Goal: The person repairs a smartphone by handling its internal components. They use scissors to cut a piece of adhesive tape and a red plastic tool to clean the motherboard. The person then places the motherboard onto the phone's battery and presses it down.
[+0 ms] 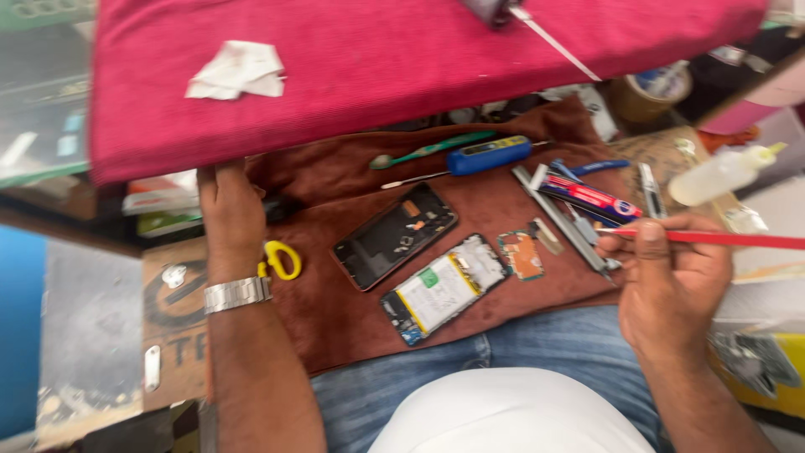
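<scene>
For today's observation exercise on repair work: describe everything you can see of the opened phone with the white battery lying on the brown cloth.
The opened phone is a flat rectangle lying face-down, back cover off, tilted diagonally on the brown cloth. A large white battery with a small green sticker fills its middle; a dark circuit board with blue parts shows at the lower end and a pale section at the upper end. Neither hand touches it. A dark phone frame lies just beside it, parallel.
</scene>
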